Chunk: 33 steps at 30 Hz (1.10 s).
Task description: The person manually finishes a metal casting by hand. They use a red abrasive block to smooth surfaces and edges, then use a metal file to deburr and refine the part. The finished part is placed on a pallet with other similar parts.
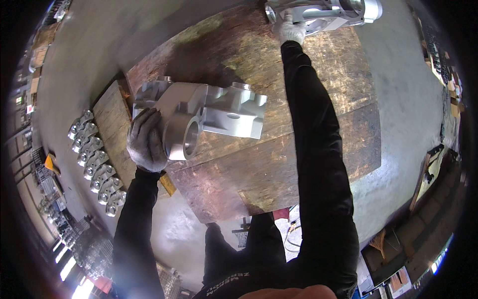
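Observation:
My left hand (146,142), in a grey work glove, grips the near left side of a silver metal casting (217,110). The casting has a large round bore at its near end and several raised bosses. Whether it rests on the worn wooden tabletop (264,164) or is lifted off it, I cannot tell. My right arm stretches to the far side of the table. There my right hand (291,31), gloved too, holds the left end of a second silver casting (328,14), whose frame has open windows and round ends. Some of its fingers are hidden by the hand.
A lower wooden board (109,112) juts out at the table's left. Beyond it, a row of several smaller metal castings (97,162) lies on the grey floor (84,55). A broom head (378,244) is at the lower right. Cartons (42,42) line the far left.

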Tool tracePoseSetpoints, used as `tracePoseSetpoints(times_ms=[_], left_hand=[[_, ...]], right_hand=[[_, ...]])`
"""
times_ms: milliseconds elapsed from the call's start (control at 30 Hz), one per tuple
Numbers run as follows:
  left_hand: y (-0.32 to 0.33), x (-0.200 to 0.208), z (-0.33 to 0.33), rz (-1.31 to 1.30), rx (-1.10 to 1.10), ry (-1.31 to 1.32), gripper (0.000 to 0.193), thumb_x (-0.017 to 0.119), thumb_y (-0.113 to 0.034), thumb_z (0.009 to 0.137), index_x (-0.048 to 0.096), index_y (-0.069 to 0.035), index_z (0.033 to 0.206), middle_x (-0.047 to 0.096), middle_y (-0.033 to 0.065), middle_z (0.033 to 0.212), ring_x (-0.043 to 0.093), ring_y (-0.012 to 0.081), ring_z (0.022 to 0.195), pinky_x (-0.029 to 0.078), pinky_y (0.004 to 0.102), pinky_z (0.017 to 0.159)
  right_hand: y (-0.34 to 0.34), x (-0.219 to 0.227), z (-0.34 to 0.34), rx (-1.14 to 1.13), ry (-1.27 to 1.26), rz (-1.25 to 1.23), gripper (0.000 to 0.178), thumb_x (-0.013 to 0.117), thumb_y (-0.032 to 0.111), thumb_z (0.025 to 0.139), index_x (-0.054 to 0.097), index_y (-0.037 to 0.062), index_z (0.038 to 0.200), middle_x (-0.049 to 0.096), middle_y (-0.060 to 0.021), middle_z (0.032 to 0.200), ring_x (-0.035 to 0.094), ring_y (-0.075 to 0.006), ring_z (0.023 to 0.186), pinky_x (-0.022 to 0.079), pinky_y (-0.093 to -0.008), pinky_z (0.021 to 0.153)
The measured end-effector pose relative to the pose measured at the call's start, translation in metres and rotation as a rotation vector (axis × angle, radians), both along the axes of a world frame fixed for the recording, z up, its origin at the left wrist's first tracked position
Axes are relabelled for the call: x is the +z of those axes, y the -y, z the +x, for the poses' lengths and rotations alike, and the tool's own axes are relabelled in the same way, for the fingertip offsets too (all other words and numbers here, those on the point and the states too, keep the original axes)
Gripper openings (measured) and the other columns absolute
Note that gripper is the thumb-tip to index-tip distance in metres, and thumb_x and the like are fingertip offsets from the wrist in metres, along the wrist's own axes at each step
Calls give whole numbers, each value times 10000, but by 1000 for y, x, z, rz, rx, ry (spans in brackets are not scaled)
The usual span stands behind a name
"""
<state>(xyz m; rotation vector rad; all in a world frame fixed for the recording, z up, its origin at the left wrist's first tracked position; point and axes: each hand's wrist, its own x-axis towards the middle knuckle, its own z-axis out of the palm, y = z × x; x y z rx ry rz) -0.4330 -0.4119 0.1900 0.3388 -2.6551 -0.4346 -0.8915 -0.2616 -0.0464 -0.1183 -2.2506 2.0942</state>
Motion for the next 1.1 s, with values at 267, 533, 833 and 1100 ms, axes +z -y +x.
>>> tracePoseSetpoints(times_ms=[267,533,833,1100], left_hand=[[5,-4,5,-56,-77,-87,282,533,-152,1013,725,18,1129,721,215,1156,690,421,1111,554,464,973],[5,-18,14,-187,48,-107,278,567,-246,1006,742,-73,1136,734,158,1117,704,371,1039,572,439,869],[-69,-31,101,-89,131,-332,330,574,-283,1025,672,-72,1259,669,191,1134,655,380,1057,529,495,922],[-212,-154,442,602,77,353,675,712,-220,882,503,-125,1517,503,156,1544,473,392,1413,399,528,1173]], right_hand=[[-113,3,24,169,170,33,682,672,441,1011,545,-43,1475,675,-171,1394,652,-260,1243,505,-384,1059],[-322,22,106,172,327,25,633,654,485,1038,620,-15,1425,678,-112,1351,635,-233,1228,487,-358,1072],[-337,2,385,-136,94,194,826,558,750,978,745,-18,1217,762,-153,1152,662,-251,1016,515,-409,944],[-240,57,699,-110,320,336,576,500,397,1118,551,-68,1455,552,-230,1531,555,-245,1377,426,-330,1185]])
